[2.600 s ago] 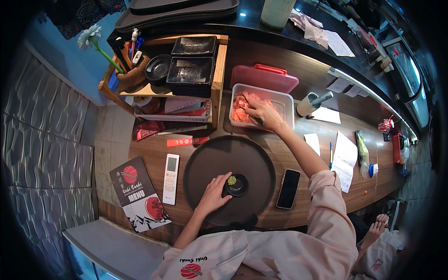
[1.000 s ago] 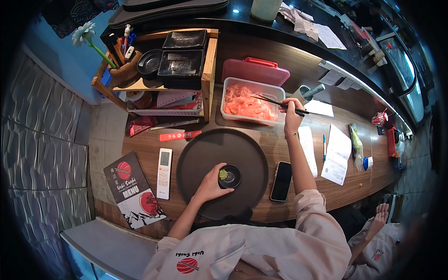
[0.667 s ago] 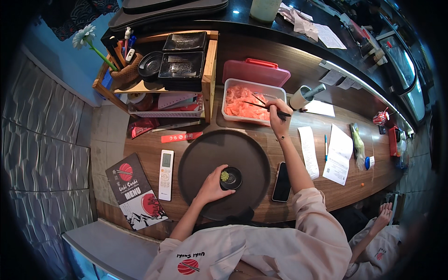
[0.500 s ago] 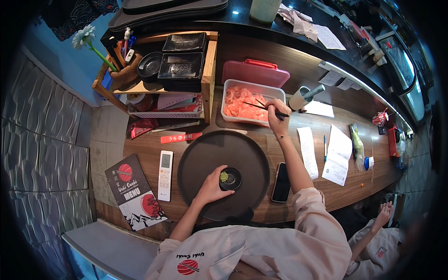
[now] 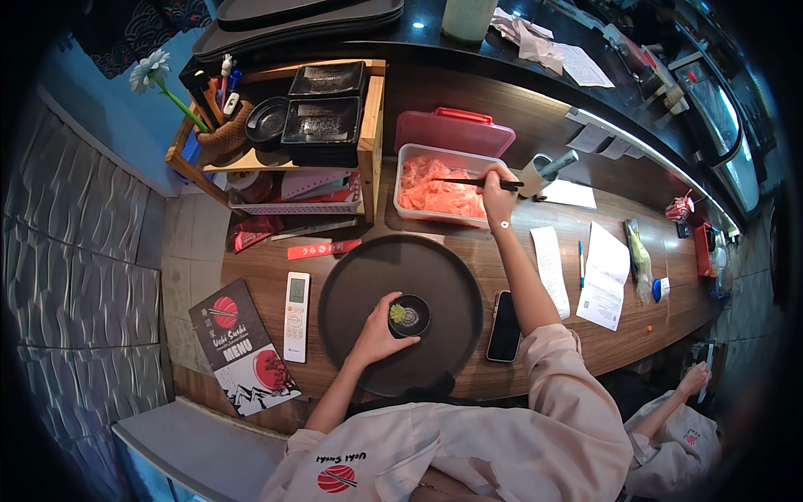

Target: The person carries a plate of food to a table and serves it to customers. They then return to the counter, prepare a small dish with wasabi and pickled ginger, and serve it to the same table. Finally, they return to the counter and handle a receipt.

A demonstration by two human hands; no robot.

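My left hand [image 5: 381,333] grips a small round black dish [image 5: 416,322] over the dark round tray [image 5: 360,284]. A dab of green paste, like wasabi [image 5: 396,313], sits at the dish's left side. In my right hand [image 5: 499,194] is a pair of black chopsticks [image 5: 468,181], whose tips lie over the pink pickled ginger [image 5: 427,198]. That ginger fills much of a clear plastic container [image 5: 443,221]. Its pinkish lid with a red edge [image 5: 456,134] stands tilted behind it. Whether the tips hold any ginger, I cannot tell.
Left of the tray lie a white remote control [image 5: 296,316] and a menu [image 5: 242,347]; a phone [image 5: 503,328] is to its right. A wooden shelf [image 5: 372,125] holds black dishes [image 5: 322,121]. Papers [image 5: 604,276] lie farther right, and another person's hand [image 5: 693,381] shows at lower right.
The chopsticks have swung from spread and angled to nearly level and close together over the ginger. My right hand has shifted slightly up. The left hand still holds the dish.
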